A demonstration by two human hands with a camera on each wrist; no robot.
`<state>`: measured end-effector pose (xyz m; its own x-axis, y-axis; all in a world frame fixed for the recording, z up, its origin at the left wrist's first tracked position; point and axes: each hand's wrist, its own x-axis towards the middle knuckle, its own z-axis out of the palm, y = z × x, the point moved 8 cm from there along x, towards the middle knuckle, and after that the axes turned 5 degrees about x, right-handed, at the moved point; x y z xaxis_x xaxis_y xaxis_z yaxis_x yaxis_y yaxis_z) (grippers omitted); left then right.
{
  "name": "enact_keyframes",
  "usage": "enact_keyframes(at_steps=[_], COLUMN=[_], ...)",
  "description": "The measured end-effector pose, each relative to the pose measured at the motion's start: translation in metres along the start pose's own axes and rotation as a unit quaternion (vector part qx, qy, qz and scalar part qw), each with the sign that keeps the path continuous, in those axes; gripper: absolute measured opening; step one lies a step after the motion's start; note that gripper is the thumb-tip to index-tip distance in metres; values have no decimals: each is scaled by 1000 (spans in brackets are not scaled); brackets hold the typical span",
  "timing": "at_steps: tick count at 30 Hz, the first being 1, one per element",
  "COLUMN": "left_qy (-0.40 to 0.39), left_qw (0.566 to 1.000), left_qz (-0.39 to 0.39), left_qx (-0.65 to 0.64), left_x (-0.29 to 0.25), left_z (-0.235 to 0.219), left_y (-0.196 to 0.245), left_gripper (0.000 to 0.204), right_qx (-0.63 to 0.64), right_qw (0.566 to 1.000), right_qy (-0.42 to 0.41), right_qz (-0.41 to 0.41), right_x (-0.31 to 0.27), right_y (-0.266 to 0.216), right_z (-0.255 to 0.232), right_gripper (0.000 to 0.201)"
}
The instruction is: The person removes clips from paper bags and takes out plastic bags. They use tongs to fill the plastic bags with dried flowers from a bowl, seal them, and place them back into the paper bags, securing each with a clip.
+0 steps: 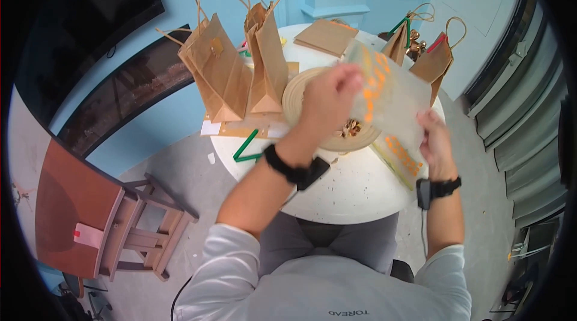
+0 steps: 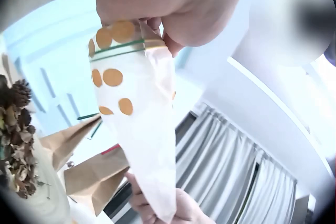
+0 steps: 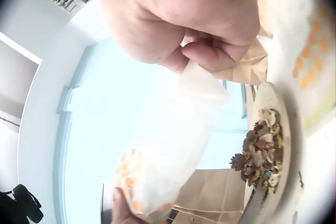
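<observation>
White round table [image 1: 354, 192] | grey shirt [image 1: 336, 288], lettered "TOREAD" | brown handled paper bags [image 1: 222, 72], standing | round tray [image 1: 293, 96] | translucent orange-dotted pouch [image 1: 393, 102], raised above table, between hands | left hand [image 1: 329, 100], pinching dotted end | right hand [image 1: 437, 144], pinching plain end | dried potpourri [image 1: 351, 129], on tray
</observation>
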<state>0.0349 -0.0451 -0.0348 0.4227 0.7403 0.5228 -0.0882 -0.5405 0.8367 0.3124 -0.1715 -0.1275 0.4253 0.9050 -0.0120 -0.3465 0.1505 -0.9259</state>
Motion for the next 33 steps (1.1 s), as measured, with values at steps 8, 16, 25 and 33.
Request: enact_keyframes(at_steps=[8, 16, 25, 33], left_qy=[-128, -189, -151, -142], left_qw=[891, 847, 861, 873], left_qz=[408, 422, 383, 310], left_qx=[153, 262, 298, 349], left_x=[-145, -174, -210, -203], left_z=[51, 55, 42, 40], left_y=[144, 130, 106, 101], left_gripper=[43, 36, 30, 22], right_qx=[200, 124, 101, -231], right_qw=[979, 985, 982, 956], right_qy=[-12, 21, 30, 133], right_qz=[30, 118, 157, -120], right_x=[-103, -98, -129, -158], right_y=[6, 46, 67, 43], right_z=[68, 20, -6, -26], right_gripper=[35, 33, 29, 37])
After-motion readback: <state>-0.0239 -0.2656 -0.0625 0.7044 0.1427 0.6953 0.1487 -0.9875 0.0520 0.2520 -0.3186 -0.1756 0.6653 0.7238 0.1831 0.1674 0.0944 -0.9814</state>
